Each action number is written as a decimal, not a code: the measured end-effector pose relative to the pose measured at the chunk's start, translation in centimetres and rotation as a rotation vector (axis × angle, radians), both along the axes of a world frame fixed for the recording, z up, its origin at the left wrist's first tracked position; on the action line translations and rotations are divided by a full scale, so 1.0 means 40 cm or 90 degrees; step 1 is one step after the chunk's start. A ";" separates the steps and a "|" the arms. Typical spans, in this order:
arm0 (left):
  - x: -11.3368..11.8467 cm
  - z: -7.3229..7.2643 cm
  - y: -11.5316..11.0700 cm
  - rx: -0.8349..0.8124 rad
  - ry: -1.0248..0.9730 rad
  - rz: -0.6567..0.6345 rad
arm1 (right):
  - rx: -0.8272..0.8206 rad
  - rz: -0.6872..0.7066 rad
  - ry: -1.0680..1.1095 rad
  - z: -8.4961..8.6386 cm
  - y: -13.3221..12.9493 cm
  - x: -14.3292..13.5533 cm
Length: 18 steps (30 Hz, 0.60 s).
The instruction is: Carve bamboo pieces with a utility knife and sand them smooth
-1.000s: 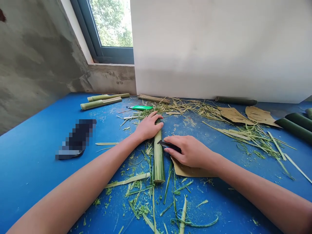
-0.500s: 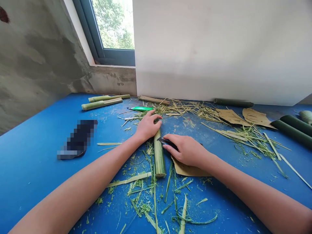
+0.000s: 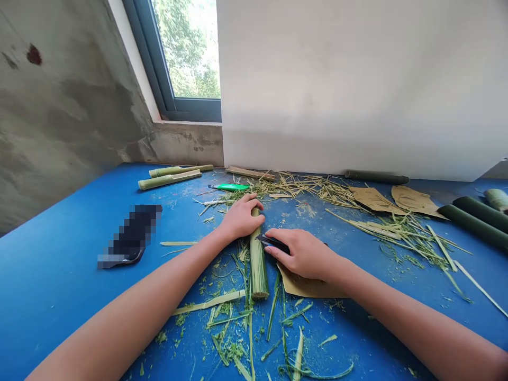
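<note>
A partly peeled bamboo piece (image 3: 259, 270) lies lengthwise on the blue table, its near cut end toward me. My left hand (image 3: 242, 216) is closed around its far end. In my right hand (image 3: 301, 251) is a black utility knife (image 3: 273, 243), gripped with the blade tip against the bamboo's right side, about midway along. The back of the hand hides most of the knife's handle. Under my right hand lies a piece of brown cardboard (image 3: 309, 287). Green shavings (image 3: 232, 346) and peeled strips are scattered around the bamboo's near end.
Beyond my left hand lies a green utility knife (image 3: 232, 187). Two cut bamboo pieces (image 3: 170, 180) rest at the back left, near a pixelated dark object (image 3: 133, 233). Bamboo slivers (image 3: 317, 188) and cardboard sheets (image 3: 377, 199) spread behind. Dark green bamboo tubes (image 3: 474, 225) lie at the right.
The view has tilted up slightly, so everything on the table sits lower in the picture. Both hands keep their hold, and the knife tip stays at nearly the same place on the bamboo.
</note>
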<state>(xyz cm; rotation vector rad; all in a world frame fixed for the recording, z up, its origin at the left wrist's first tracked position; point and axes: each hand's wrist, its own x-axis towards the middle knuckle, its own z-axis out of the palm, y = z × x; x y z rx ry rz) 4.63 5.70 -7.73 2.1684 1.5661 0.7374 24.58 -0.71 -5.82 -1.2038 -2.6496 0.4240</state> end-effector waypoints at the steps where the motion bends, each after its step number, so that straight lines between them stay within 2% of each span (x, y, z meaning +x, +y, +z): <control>1: 0.000 -0.001 0.001 0.000 0.001 -0.001 | -0.002 0.003 -0.003 0.003 0.000 0.001; 4: -0.002 -0.005 0.002 0.006 -0.004 -0.003 | -0.017 0.029 -0.008 0.015 -0.015 0.004; 9: -0.009 -0.007 0.000 0.014 -0.021 0.010 | -0.069 0.127 -0.033 0.032 -0.086 0.012; 12: -0.011 -0.004 -0.004 0.017 -0.018 0.006 | -0.070 0.127 -0.038 0.035 -0.106 0.011; 18: -0.013 -0.002 -0.012 0.028 0.012 -0.013 | -0.084 0.117 -0.048 0.044 -0.093 0.004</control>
